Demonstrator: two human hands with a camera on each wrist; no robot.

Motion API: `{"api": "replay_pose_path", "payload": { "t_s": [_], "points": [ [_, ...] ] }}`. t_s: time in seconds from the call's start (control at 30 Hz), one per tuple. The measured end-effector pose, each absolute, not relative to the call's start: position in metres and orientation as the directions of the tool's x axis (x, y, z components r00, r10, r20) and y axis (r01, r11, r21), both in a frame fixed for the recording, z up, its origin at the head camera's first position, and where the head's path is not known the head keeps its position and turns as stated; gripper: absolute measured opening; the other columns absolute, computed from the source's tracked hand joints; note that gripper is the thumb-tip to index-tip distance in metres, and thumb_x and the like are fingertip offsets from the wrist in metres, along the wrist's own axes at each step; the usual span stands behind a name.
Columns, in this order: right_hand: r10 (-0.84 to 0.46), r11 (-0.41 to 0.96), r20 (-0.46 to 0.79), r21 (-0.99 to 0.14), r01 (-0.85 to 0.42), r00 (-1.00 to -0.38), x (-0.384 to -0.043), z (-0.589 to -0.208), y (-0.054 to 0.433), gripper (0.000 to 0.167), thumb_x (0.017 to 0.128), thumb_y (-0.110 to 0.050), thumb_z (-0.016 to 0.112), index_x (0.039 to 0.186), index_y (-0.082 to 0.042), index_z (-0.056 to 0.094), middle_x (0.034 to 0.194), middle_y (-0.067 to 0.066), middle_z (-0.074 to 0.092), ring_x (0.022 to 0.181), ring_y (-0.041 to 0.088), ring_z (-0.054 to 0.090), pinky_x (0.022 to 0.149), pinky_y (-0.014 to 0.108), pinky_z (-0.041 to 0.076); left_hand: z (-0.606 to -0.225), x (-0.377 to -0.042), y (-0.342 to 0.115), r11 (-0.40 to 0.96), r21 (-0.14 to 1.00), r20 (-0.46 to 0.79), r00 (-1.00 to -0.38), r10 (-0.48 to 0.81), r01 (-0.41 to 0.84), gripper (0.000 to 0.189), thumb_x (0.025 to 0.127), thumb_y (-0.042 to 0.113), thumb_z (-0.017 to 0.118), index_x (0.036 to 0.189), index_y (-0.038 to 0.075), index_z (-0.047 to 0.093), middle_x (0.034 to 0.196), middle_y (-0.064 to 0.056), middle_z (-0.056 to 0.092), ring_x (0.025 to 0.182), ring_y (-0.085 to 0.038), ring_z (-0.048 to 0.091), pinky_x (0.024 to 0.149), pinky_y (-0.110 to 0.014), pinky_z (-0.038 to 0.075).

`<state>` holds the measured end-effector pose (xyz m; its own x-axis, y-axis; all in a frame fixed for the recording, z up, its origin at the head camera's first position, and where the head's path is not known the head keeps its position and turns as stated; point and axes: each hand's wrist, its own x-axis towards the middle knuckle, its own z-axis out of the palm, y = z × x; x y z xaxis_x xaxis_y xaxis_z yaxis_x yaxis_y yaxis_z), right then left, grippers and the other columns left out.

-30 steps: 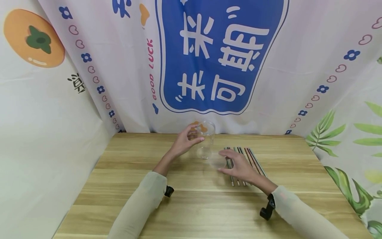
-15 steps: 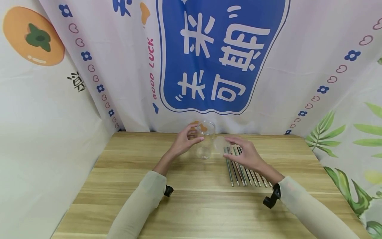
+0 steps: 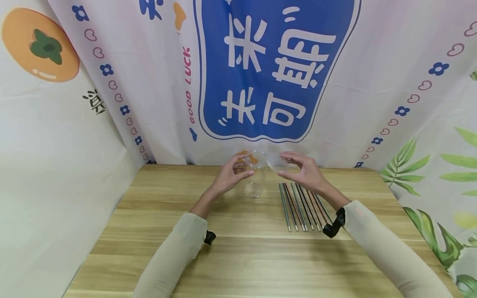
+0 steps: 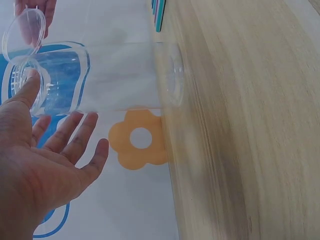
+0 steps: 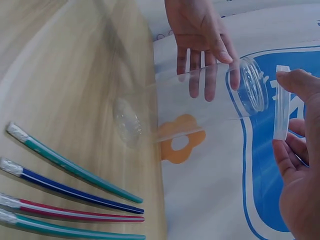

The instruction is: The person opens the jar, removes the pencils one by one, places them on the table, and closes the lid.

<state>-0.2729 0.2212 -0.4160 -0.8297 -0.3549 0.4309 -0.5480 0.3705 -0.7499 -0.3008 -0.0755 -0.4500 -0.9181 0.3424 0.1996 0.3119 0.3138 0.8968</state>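
Note:
A clear, tall cylindrical jar (image 3: 256, 180) stands upright near the back of the table, its mouth uncovered. My left hand (image 3: 229, 176) grips it near the top, with the thumb at the threaded neck and the fingers behind the wall, as the right wrist view shows. Just right of the mouth, my right hand (image 3: 307, 174) pinches a round translucent lid (image 5: 282, 107) between thumb and fingers. The lid is held tilted on edge, a small gap from the jar's rim; in the left wrist view the lid (image 4: 22, 35) overlaps the rim.
Several thin striped pencil-like sticks (image 3: 298, 207) with silvery ends lie side by side on the wooden table (image 3: 238, 256), right of the jar. A printed cloth (image 3: 167, 124) hangs directly behind the table's back edge.
My right hand has risen with the lid from low beside the jar, over the sticks, to the height of the mouth, turning the lid. The left hand stays on the jar.

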Motion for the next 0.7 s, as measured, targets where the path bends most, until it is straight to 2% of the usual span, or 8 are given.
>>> {"api": "replay_pose_path", "payload": {
  "t_s": [0.17, 0.33, 0.7],
  "points": [
    [-0.364, 0.387, 0.406, -0.753, -0.533, -0.838, -0.281, -0.408, 0.216, 0.056, 0.088, -0.009, 0.088, 0.138, 0.002, 0.066, 0.146, 0.02, 0.062, 0.128, 0.047, 0.061, 0.114, 0.051, 0.05, -0.451, -0.301, -0.076, 0.299, 0.9, 0.207, -0.914, 0.348, 0.317, 0.069, 0.095, 0.024, 0.083, 0.154, 0.008, 0.048, 0.146, -0.02, 0.063, 0.134, -0.036, 0.062, 0.113, -0.053, 0.051],
    [-0.384, 0.413, 0.382, -0.743, -0.526, -0.84, -0.289, -0.401, 0.21, 0.057, 0.088, -0.011, 0.088, 0.139, 0.003, 0.066, 0.146, 0.021, 0.061, 0.126, 0.044, 0.063, 0.113, 0.055, 0.05, -0.451, -0.301, -0.076, 0.307, 0.899, 0.198, -0.915, 0.351, 0.312, 0.071, 0.095, 0.025, 0.083, 0.155, 0.009, 0.047, 0.147, -0.019, 0.062, 0.135, -0.035, 0.062, 0.113, -0.051, 0.052],
    [-0.457, 0.474, 0.35, -0.682, -0.557, -0.818, -0.305, -0.391, 0.196, 0.061, 0.088, -0.017, 0.089, 0.14, 0.002, 0.066, 0.147, 0.019, 0.062, 0.125, 0.041, 0.065, 0.111, 0.055, 0.052, -0.449, -0.302, -0.076, 0.307, 0.901, 0.191, -0.915, 0.356, 0.307, 0.07, 0.096, 0.025, 0.082, 0.154, 0.007, 0.047, 0.147, -0.019, 0.062, 0.134, -0.034, 0.063, 0.112, -0.049, 0.053]
  ]
}}
